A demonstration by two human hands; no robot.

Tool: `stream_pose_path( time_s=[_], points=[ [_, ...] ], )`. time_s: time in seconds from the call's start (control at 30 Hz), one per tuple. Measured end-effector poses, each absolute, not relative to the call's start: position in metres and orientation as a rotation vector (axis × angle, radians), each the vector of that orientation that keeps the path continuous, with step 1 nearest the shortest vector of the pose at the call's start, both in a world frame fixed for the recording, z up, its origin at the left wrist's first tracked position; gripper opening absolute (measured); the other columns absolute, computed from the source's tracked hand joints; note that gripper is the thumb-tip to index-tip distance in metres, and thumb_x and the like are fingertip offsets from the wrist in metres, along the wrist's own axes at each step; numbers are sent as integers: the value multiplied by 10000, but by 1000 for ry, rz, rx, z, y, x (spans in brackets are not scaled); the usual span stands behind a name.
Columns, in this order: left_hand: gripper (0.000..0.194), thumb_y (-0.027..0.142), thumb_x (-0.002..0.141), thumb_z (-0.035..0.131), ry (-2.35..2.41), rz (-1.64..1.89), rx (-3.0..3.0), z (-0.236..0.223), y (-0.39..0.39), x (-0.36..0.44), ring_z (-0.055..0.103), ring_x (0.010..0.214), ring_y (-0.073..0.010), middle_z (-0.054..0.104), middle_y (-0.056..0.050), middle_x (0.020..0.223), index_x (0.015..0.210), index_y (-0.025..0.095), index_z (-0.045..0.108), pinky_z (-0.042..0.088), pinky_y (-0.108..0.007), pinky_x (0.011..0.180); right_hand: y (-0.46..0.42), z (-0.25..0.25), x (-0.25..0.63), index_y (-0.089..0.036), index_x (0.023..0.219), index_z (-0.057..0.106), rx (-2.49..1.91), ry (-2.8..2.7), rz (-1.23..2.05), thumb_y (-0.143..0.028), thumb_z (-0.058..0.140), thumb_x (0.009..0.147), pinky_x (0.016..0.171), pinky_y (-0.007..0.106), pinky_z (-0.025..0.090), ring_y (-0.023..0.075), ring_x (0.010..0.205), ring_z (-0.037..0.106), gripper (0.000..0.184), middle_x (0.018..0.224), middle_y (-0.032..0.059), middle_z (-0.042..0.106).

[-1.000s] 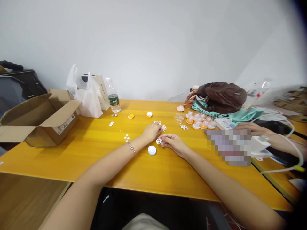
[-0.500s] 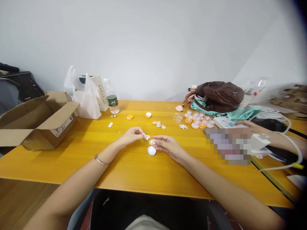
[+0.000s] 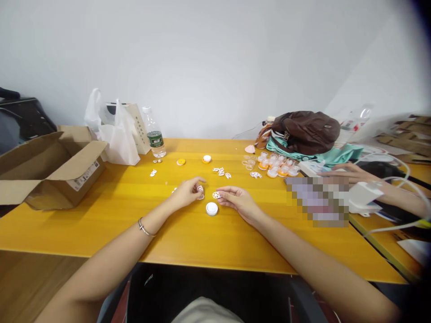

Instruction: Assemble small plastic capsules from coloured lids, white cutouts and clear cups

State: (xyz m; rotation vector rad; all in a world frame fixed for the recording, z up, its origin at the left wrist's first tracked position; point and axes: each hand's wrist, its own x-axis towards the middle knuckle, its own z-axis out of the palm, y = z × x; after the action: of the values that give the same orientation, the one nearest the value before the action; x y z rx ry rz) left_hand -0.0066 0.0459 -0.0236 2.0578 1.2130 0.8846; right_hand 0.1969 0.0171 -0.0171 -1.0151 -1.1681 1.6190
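Between the thumb and fingers of my right hand (image 3: pixel 237 202) is a small white spoked plastic piece (image 3: pixel 216 195), held up off the table. Another white cut-out plastic piece (image 3: pixel 200 190) sits in the grip of my left hand (image 3: pixel 186 194), partly covered by the fingers. Just below and between both hands, a round white cap (image 3: pixel 212 208) lies on the table. Beyond them are several loose white cut-out pieces (image 3: pixel 221 172). A small white bit (image 3: pixel 174 190) shows beside my left hand, half hidden.
A cardboard box (image 3: pixel 72 172), a white plastic bag (image 3: pixel 117 143) and a water bottle (image 3: pixel 156 139) stand left. Clear and orange cups (image 3: pixel 274 167) cluster right, before a brown bag (image 3: pixel 308 133). A co-worker's hand (image 3: pixel 352 177) is beside a white device (image 3: pixel 365 197) with cables.
My hands have moved apart, the left one turning its white piece upright and drawing back left. My right hand still holds its spoked piece over the cap. The view has shifted slightly.
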Motion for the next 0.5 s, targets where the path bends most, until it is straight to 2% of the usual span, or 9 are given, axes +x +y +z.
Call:
stream_pose_path(
  time_s=[0.17,0.3,0.4,0.5],
  points=[
    [195,253,724,554,1208,837,2080,-26,47,-7,576,619,-113,657,-24,753,866,147,635,444,-214,614,17,-18,197,-160,809,668,-996,-1173,1613,-244,715,617,644,186,518,80,622,619,215,711,17,674],
    [241,287,710,607,1132,930,1980,-21,43,-5,614,726,-135,675,-47,813,903,143,624,474,-243,709,17,-16,198,-160,810,664,-971,-1172,1622,-235,720,611,661,209,518,94,641,630,220,736,23,682],
    [283,270,700,631,992,1024,1869,-12,35,-3,632,722,-132,679,-51,785,944,131,597,491,-249,720,15,-15,198,-170,811,657,-931,-1160,1621,-221,732,593,697,222,511,99,670,641,236,782,19,689],
    [267,259,683,654,923,1099,1798,-5,27,-3,642,699,-129,683,-55,770,902,120,593,505,-250,711,12,-13,196,-174,815,646,-890,-1151,1620,-213,735,589,717,216,503,100,703,647,246,805,16,693]
  ],
)
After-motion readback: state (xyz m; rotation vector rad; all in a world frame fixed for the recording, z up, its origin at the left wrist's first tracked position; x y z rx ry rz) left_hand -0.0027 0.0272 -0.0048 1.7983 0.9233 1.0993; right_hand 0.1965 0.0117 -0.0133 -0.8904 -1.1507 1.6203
